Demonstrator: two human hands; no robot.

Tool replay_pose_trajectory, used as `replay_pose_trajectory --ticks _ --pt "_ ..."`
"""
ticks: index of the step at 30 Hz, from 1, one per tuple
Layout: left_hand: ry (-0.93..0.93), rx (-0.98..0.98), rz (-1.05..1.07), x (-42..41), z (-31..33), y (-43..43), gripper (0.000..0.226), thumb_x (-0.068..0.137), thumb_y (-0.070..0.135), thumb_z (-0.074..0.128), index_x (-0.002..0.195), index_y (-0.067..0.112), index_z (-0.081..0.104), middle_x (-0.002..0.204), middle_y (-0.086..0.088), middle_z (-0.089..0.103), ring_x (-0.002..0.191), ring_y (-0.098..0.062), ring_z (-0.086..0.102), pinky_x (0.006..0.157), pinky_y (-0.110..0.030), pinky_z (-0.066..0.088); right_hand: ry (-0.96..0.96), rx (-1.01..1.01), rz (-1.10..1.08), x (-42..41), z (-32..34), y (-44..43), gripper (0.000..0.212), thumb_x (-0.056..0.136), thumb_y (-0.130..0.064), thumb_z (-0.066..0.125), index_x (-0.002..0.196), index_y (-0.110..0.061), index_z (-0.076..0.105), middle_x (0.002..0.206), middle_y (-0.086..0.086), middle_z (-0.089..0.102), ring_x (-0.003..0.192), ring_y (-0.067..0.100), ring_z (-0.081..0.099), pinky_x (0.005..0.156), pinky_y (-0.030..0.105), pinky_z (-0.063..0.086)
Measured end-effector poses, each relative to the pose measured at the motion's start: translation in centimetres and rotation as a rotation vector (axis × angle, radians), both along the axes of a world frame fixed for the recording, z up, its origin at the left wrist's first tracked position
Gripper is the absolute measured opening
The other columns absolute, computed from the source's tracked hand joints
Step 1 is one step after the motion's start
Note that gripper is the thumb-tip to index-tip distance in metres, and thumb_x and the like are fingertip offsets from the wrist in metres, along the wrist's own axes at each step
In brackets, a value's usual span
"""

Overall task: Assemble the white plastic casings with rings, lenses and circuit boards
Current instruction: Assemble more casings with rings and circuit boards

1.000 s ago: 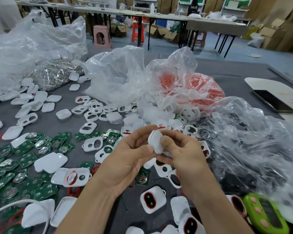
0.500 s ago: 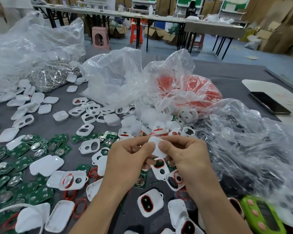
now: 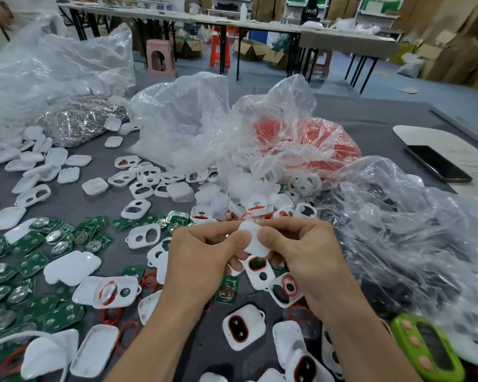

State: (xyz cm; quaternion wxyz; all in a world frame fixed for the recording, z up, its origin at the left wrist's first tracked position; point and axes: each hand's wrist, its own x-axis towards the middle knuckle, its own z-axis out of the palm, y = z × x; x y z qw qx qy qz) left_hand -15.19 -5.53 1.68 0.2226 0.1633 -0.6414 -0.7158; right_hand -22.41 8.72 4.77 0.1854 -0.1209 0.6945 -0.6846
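Observation:
Both hands pinch one white plastic casing [image 3: 254, 238] above the grey table [image 3: 370, 117]. My left hand [image 3: 204, 260] holds its left side with the thumb on top. My right hand [image 3: 301, 252] holds its right side the same way. Its smooth back faces me; the inside is hidden. Below the hands lie casings fitted with red rings [image 3: 260, 268] and dark lenses [image 3: 243, 326]. Green circuit boards [image 3: 39, 260] with round metal cells are spread at the left. Loose white casing halves [image 3: 72, 267] lie all over the table.
Clear plastic bags stand behind the hands: one with red rings [image 3: 315, 144], one crumpled at the right [image 3: 411, 230], a big one at the far left [image 3: 39, 78]. A pile of shiny metal parts [image 3: 80, 122] lies at the back left. A black phone [image 3: 436, 164] and a green device [image 3: 428, 351] are at the right.
The two hands have turned the casing from upright to lying flatter between the thumbs, and both hands have dropped a little closer to the table.

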Motion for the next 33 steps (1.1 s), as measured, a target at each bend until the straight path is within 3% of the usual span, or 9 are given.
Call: replay_pose_trajectory --ticks 5,10,15,18,21,26,30,33 --pt "0.035 0.001 0.042 0.2 -0.1 0.3 0.014 0.085 0.009 0.079 0.085 0.022 0.085 0.057 -0.017 0.066 0.043 -0.019 0.055 0.043 -0.022 0.043 0.071 0.030 -0.036 0.1 -0.7 -0.2 0.010 0.084 -0.009 0.082 0.083 -0.018 0.083 0.064 0.013 0.073 0.045 0.015 0.060 0.046 0.021 0.046" --pt "0.039 -0.114 0.140 0.4 0.1 0.9 0.017 0.082 0.017 0.085 0.081 0.033 0.084 0.053 -0.007 0.066 0.042 -0.018 0.058 0.043 -0.022 0.046 0.099 0.088 -0.004 0.1 -0.9 -0.3 0.007 0.089 -0.012 0.077 0.087 -0.017 0.081 0.068 0.011 0.074 0.050 0.020 0.064 0.049 0.025 0.050" --pt "0.040 -0.226 0.223 0.6 0.4 1.6 0.014 0.075 0.039 0.085 0.085 0.041 0.076 0.057 0.004 0.069 0.047 -0.014 0.062 0.047 -0.021 0.050 -0.129 -0.133 -0.005 0.0 -0.4 -0.4 0.007 0.093 -0.007 0.070 0.095 -0.005 0.077 0.085 0.022 0.076 0.062 0.028 0.068 0.054 0.024 0.056" --pt "-0.011 -0.403 0.214 0.7 0.3 2.1 0.032 0.080 0.062 0.068 0.068 0.032 0.065 0.053 0.010 0.060 0.046 -0.003 0.048 0.046 -0.012 0.036 -0.216 -0.222 0.000 0.2 -0.6 -0.9 0.009 0.093 -0.008 0.069 0.091 -0.007 0.077 0.093 0.020 0.077 0.075 0.028 0.075 0.064 0.029 0.062" --pt "-0.011 -0.551 0.232 0.8 0.3 1.8 0.038 0.087 0.055 0.068 0.057 0.037 0.053 0.051 0.015 0.049 0.051 -0.004 0.045 0.051 -0.011 0.033 -0.188 -0.193 0.055 0.1 -0.6 -0.6 0.017 0.091 -0.008 0.070 0.080 -0.016 0.080 0.095 0.013 0.079 0.082 0.021 0.075 0.071 0.027 0.062" --pt "0.008 -0.675 0.201 1.2 0.1 1.0 0.037 0.088 0.048 0.068 0.058 0.037 0.049 0.055 0.015 0.051 0.056 -0.007 0.050 0.054 -0.014 0.033 -0.078 -0.091 0.222 -0.7 0.0 1.3 0.019 0.094 -0.006 0.067 0.104 -0.017 0.079 0.104 0.014 0.077 0.094 0.026 0.071 0.091 0.038 0.059" --pt "-0.028 -0.750 0.203 1.3 0.0 1.2 0.042 0.091 0.061 0.056 0.058 0.038 0.044 0.055 0.013 0.047 0.054 -0.011 0.045 0.053 -0.027 0.034 -0.042 -0.066 0.206 -0.5 0.3 0.8 0.023 0.095 -0.001 0.064 0.102 -0.016 0.081 0.099 0.011 0.079 0.084 0.020 0.073 0.070 0.025 0.059" --pt "-0.088 -0.819 0.209 1.1 -0.3 1.5 0.052 0.091 0.070 0.050 0.056 0.034 0.039 0.053 0.010 0.043 0.051 -0.012 0.039 0.049 -0.029 0.028 -0.086 -0.098 0.109 -0.2 -0.2 0.2 0.019 0.094 0.000 0.065 0.103 -0.009 0.080 0.098 0.016 0.078 0.089 0.036 0.074 0.076 0.037 0.062"
